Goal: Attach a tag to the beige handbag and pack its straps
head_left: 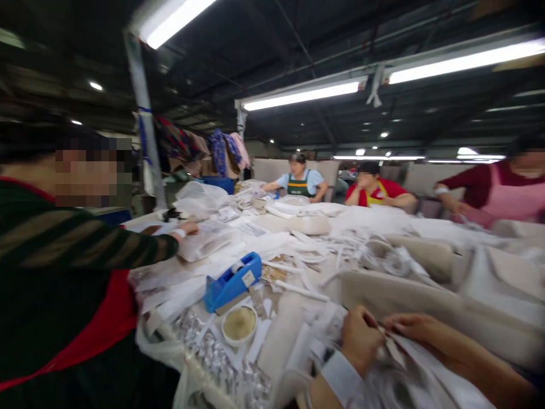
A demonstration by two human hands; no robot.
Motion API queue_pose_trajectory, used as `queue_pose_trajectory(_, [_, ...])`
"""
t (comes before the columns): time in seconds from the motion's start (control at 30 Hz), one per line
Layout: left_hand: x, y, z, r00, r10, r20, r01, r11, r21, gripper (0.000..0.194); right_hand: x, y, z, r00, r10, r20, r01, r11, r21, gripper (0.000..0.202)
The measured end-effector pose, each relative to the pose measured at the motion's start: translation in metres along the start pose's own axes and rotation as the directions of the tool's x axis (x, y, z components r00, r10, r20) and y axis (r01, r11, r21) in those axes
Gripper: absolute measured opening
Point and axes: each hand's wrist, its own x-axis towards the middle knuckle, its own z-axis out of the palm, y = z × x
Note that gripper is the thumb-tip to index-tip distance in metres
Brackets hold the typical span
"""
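Low at the near edge of the table, the person's left hand (360, 339) is curled into a loose fist, knuckles up, its fingers closed on a thin white strip (394, 347) that lies over the heap of white fabric (430, 375) in front of them. A pale cuff (338, 376) shows at that wrist. The right hand (411, 326) comes in from the right on a bare forearm, lying flat and low, fingers drawn together and pinching the same strip just beside the left hand; the two hands nearly touch. The motion blur hides the fingertips themselves.

To the left of the hands stands a blue tape dispenser (233, 282) with a small white label on its side; the writing on it is too blurred to read. Just in front of it sits a small round white cup (239, 325) of beige paste, and near that a pile of shiny silver packets (213, 352). Printed sheets (251, 228) lie farther up the table, their text illegible.

At the left a co-worker in a dark striped sleeve (85, 244) stretches a hand (187, 229) onto a clear plastic bag (204, 244). Three more people sit along the far side and right, among cream cushions (309, 223)
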Motion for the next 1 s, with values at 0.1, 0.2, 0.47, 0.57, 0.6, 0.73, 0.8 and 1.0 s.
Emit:
queue_pose_trajectory(0.1, [0.012, -0.007, 0.016, 0.997, 0.039, 0.059, -0.031, 0.992, -0.121, 0.024, -0.028, -0.013, -0.01, 0.998, 0.055, -0.007, -0.05, 0.956, 0.289, 0.042])
queue_pose_trajectory(0.2, [0.024, -0.013, 0.018, 0.993, 0.054, 0.101, -0.032, 0.977, -0.211, 0.023, -0.032, -0.015, -0.007, 0.998, 0.05, -0.035, -0.032, 0.913, 0.407, 0.051])
queue_pose_trajectory(0.47, [0.017, -0.011, 0.012, 0.991, 0.063, 0.122, -0.01, 0.919, -0.394, 0.016, -0.032, -0.005, 0.011, 0.978, -0.044, -0.206, 0.125, 0.907, 0.402, 0.041])
queue_pose_trajectory(0.57, [0.016, -0.007, 0.009, 0.991, 0.042, 0.123, 0.014, 0.907, -0.422, 0.016, -0.03, -0.007, 0.019, 0.96, -0.08, -0.27, 0.17, 0.928, 0.331, 0.03])
queue_pose_trajectory(0.6, [0.016, -0.006, 0.007, 0.992, 0.032, 0.122, 0.023, 0.904, -0.427, 0.016, -0.029, -0.008, 0.021, 0.954, -0.091, -0.285, 0.183, 0.932, 0.314, 0.029])
queue_pose_trajectory(0.73, [0.015, -0.002, 0.002, 0.993, -0.013, 0.117, 0.065, 0.889, -0.453, 0.019, -0.028, -0.012, 0.026, 0.934, -0.113, -0.338, 0.204, 0.947, 0.247, 0.034])
queue_pose_trajectory(0.8, [0.014, 0.0, 0.0, 0.994, -0.034, 0.106, 0.08, 0.881, -0.467, 0.021, -0.027, -0.013, 0.028, 0.924, -0.109, -0.367, 0.193, 0.961, 0.2, 0.036])
queue_pose_trajectory(1.0, [0.016, 0.0, -0.001, 0.993, -0.089, 0.074, 0.114, 0.854, -0.508, 0.023, -0.016, -0.008, 0.03, 0.897, -0.131, -0.423, 0.147, 0.989, 0.006, 0.027])
